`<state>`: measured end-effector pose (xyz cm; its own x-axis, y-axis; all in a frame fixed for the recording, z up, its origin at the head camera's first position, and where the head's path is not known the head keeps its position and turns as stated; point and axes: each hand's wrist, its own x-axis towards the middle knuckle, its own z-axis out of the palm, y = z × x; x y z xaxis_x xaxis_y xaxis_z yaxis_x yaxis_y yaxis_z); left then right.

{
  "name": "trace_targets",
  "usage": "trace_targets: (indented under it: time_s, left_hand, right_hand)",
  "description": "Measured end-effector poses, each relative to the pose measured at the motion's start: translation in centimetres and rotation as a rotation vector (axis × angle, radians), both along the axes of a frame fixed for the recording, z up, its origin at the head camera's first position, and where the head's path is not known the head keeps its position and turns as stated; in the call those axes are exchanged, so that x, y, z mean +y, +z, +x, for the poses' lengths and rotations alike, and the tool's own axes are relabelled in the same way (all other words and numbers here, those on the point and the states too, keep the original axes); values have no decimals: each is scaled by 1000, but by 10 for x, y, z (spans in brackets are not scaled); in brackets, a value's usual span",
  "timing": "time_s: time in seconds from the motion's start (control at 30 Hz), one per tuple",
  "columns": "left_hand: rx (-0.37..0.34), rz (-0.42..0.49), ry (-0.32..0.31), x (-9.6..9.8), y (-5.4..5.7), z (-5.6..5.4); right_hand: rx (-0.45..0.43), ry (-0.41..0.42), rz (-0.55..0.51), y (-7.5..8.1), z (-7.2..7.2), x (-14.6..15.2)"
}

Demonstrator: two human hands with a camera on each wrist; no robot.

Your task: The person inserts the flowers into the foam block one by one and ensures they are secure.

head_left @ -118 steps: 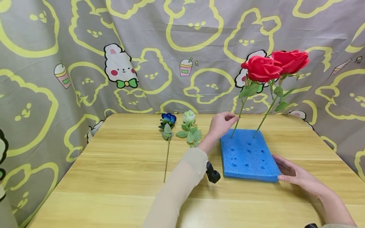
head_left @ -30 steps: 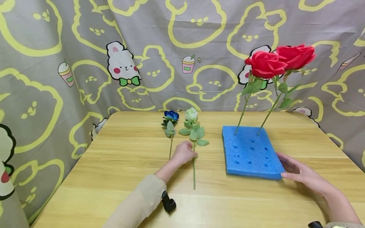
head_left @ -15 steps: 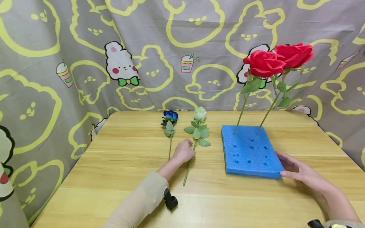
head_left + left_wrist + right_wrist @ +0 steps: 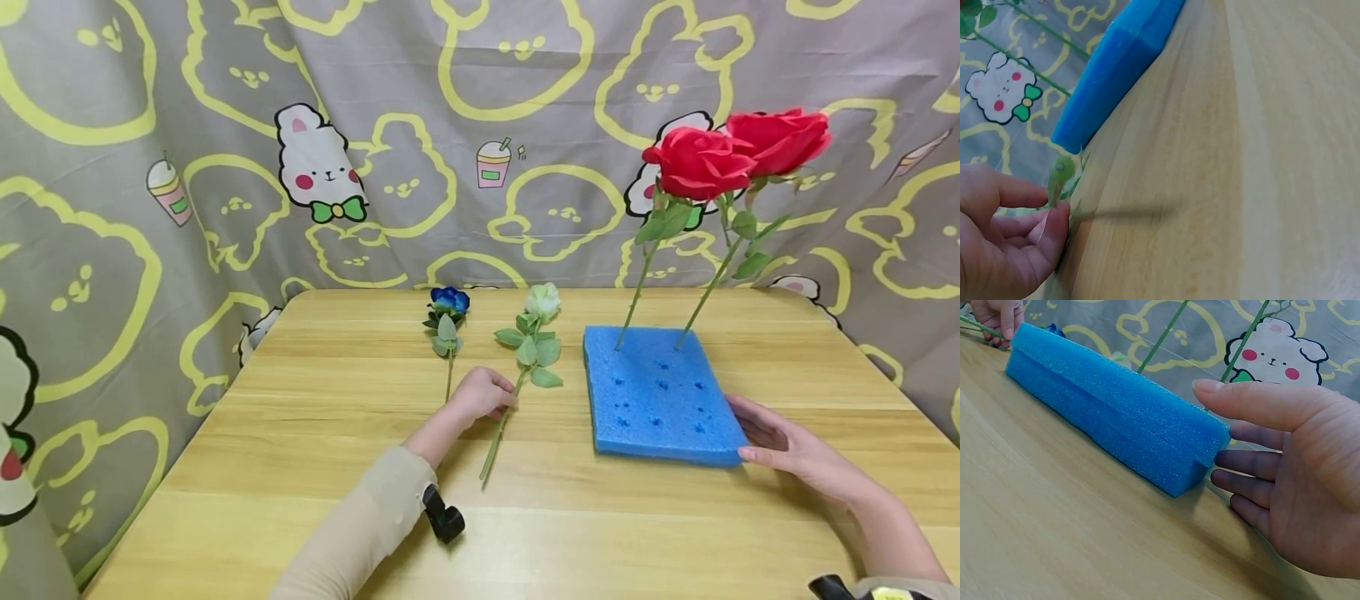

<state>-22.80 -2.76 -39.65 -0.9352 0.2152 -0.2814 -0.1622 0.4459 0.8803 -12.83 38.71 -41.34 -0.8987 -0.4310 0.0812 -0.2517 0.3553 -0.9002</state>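
"What's nearest?"
"The right hand [image 4: 798, 462], fingers loosely straight and gripping nothing, by the near right corner of the blue foam block [image 4: 641, 406] on the desk [image 4: 570, 533]."
"And the left hand [image 4: 482, 394]?"
"Left of the block, pinching the white flower [image 4: 527, 351] by its stem; the bloom points away from us."
"Farther?"
"A blue flower [image 4: 447, 327] lies left of that; two red flowers [image 4: 701, 165] stand in the block's far end, before a curtain [image 4: 420, 92]."
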Motion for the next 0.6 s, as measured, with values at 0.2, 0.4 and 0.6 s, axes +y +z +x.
trace_targets:
  time_s: [0.2, 0.4, 0.6]
  left_hand:
    - [-90, 96, -51, 0, -1, -1]
    - [-167, 193, -80, 0, -2, 0]
    - [-187, 237, -79, 0, -2, 2]
  right_hand:
    - [16, 2, 1, 0, 0, 0]
    - [15, 2, 3, -1, 0, 0]
    - [17, -1, 0, -1, 0, 0]
